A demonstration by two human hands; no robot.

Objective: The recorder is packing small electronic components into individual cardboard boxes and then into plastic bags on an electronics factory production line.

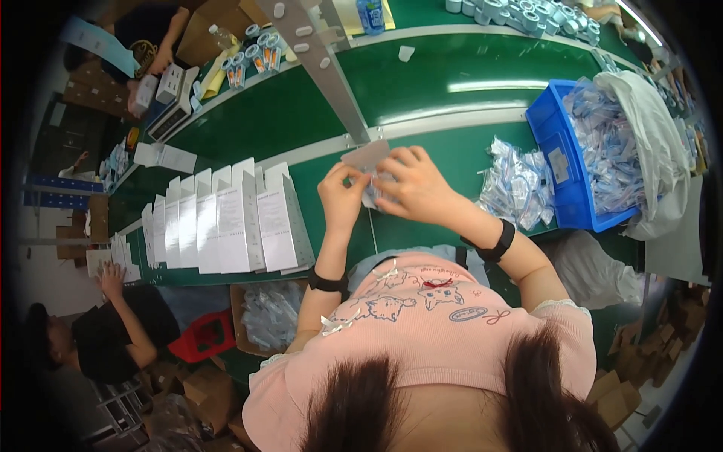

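Observation:
In front of my body, both hands come together at a small white carton [364,154] whose pale flap stands up beyond my fingers. My left hand [341,197] is closed in a pinch at the carton's near left side. From the right, my right hand [410,184] curls its fingers over the carton. Something clear and bluish shows between the hands, but my fingers cover most of it. To the right, a pile of clear plastic bags [518,184] with small light-blue and white parts lies on the green table [452,154].
A row of white cartons [218,218] stands at left. A blue bin [561,162] full of bagged parts is at right, partly under a white sack [636,143]. A metal post [331,68] rises ahead. Below the table sits a box of clear bags [269,313]. Co-workers are at left.

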